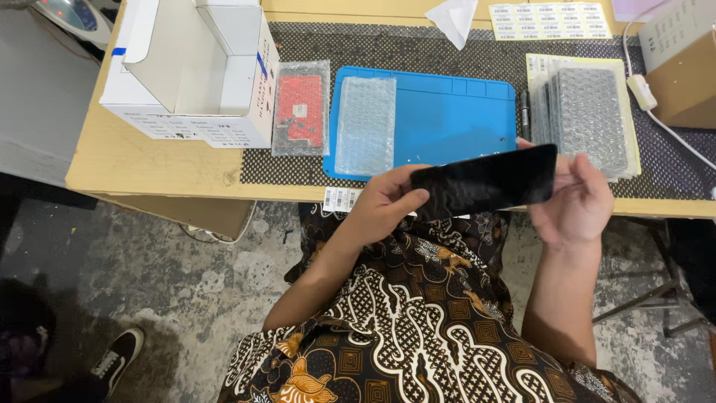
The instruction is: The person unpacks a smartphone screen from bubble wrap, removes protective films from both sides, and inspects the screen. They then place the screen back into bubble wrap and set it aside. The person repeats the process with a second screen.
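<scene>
The person wears a batik garment (418, 328) in black, cream and orange swirls. Forearms are bare. No rings or watch show.

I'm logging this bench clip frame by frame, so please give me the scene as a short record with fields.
Left hand: left hand grips the left end of the black phone screen panel
Right hand: right hand holds the panel's right end
Panel: held level above the lap, in front of the table edge
Mat: blue work mat with a bubble-wrap pouch on it
Left of mat: bagged red part, open white box
Right of mat: stack of bubble-wrap pouches
</scene>
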